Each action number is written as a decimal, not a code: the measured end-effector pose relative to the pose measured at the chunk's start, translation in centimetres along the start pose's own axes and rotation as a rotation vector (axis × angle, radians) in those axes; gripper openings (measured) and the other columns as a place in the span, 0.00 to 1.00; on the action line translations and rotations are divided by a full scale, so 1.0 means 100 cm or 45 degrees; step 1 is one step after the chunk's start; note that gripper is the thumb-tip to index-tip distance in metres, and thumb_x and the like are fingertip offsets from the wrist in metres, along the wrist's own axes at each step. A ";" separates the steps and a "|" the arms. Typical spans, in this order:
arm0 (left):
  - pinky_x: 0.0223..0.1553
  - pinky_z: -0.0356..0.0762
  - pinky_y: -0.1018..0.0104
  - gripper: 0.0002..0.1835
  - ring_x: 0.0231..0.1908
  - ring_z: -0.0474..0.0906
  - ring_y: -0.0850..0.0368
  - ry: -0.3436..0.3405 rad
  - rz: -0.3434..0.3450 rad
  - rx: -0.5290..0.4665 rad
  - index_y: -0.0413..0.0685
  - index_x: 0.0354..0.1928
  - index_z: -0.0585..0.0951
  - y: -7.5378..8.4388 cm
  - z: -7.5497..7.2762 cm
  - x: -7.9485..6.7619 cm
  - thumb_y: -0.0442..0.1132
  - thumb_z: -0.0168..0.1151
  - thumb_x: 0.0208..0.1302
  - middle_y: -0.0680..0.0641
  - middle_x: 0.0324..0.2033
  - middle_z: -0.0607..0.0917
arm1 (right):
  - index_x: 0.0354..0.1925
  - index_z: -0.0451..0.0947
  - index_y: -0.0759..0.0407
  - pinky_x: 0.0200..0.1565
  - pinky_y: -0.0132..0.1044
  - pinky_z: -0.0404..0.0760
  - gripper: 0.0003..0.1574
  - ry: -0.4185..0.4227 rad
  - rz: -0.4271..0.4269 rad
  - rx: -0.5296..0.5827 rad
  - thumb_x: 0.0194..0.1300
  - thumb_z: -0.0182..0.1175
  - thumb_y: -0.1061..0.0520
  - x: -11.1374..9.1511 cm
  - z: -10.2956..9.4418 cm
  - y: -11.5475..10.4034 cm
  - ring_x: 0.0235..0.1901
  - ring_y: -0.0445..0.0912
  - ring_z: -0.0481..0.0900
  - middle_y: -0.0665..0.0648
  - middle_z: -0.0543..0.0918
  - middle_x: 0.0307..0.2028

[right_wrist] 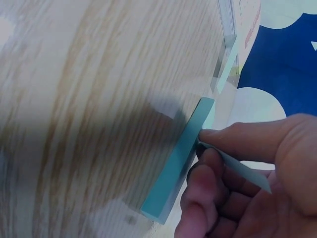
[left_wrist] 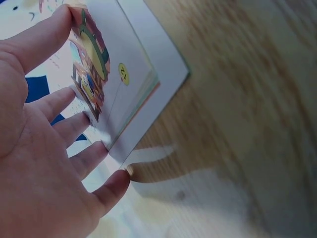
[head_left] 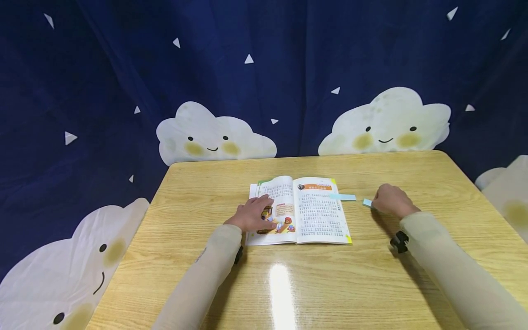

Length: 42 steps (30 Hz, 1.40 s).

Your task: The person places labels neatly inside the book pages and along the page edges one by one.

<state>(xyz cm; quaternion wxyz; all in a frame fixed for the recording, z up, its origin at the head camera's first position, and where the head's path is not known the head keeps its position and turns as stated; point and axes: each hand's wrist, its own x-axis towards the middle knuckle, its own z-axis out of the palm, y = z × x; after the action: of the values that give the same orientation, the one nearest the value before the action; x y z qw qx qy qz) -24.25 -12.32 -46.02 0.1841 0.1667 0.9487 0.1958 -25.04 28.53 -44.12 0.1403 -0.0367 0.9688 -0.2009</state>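
Observation:
An open book [head_left: 317,215] with printed text and coloured pictures lies on the table. My left hand [head_left: 253,214] rests on its left page, fingers spread; in the left wrist view the fingertips meet the page and its lower edge. From the right page's outer edge a pale blue sticky note [head_left: 348,197] sticks out. Right of the book, my right hand [head_left: 392,200] pinches a thin pale sticky strip [right_wrist: 247,173] between thumb and forefinger. Against those fingertips is a narrow teal sticky-note pad [right_wrist: 178,161]; whether the strip is still joined to it I cannot tell.
The wooden table [head_left: 206,183] extends around the book, with a bright light reflection near the front. Behind it hangs a dark blue curtain [head_left: 288,91] with white clouds and triangles. A black wrist device [head_left: 399,241] is on the right sleeve.

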 end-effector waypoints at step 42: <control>0.72 0.47 0.31 0.42 0.78 0.48 0.42 -0.012 -0.005 -0.017 0.61 0.76 0.61 0.001 -0.002 -0.002 0.57 0.66 0.62 0.52 0.79 0.53 | 0.09 0.57 0.47 0.21 0.30 0.50 0.24 0.022 -0.001 -0.017 0.55 0.49 0.64 0.001 0.001 0.001 0.16 0.39 0.46 0.44 0.52 0.11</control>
<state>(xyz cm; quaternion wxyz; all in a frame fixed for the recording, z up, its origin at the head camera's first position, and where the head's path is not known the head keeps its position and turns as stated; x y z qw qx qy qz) -24.13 -12.32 -45.74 0.1902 0.1644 0.9468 0.2011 -25.15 28.61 -44.26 0.1317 -0.0365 0.9713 -0.1948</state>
